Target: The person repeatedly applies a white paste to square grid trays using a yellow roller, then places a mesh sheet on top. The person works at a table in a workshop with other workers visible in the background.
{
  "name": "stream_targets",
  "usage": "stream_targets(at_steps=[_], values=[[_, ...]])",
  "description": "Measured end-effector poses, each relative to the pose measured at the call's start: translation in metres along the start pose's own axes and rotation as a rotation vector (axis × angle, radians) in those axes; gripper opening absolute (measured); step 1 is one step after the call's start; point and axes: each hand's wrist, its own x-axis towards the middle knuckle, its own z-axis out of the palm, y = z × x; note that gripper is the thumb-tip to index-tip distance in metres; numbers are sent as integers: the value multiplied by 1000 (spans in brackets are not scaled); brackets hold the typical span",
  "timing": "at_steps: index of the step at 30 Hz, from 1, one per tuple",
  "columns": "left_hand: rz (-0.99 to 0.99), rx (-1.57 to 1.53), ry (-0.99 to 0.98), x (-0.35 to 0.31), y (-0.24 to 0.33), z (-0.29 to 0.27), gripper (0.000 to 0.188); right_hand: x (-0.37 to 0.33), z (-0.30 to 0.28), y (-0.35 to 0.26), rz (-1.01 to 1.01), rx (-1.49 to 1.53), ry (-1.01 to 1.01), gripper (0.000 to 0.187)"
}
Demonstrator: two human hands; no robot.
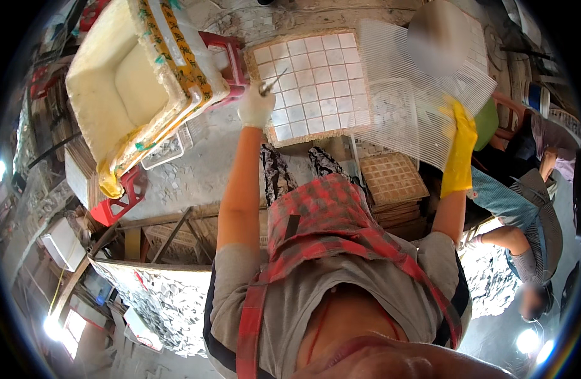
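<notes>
My left hand (pixel 257 107), in a whitish glove, is closed around a thin pointed metal tool (pixel 276 81); its exact kind is too small to tell. It is over the left edge of a square panel (pixel 312 82) set with rows of pale square tiles. My right hand (pixel 458 148), in a yellow rubber glove, grips the right side of a translucent ribbed sheet (pixel 391 95). This sheet tilts beside the panel, its left edge against or over the panel's right side; which, I cannot tell. Some of my right fingers are blurred.
A large foam box (pixel 129 82) with yellow tape rests on a red stool (pixel 118 201) at left. Stacked grid trays (pixel 391 180) stand below the ribbed sheet. Another person (pixel 524 202) is close on the right, near a green rounded thing (pixel 486 123). A blurred round shape covers the sheet's far end.
</notes>
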Motion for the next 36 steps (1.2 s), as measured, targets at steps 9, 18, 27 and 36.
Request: stream_targets(at_steps=[9, 18, 27, 36], values=[[128, 352, -113, 71, 11, 9, 43, -53, -47, 7, 240, 276, 267, 31], [219, 378, -66, 93, -11, 12, 38, -75, -32, -3, -80, -251, 125, 27], [259, 318, -99, 86, -7, 14, 30, -74, -36, 23, 195, 74, 155, 33], [274, 282, -206, 115, -20, 5, 34, -81, -49, 29, 84, 145, 83, 33]])
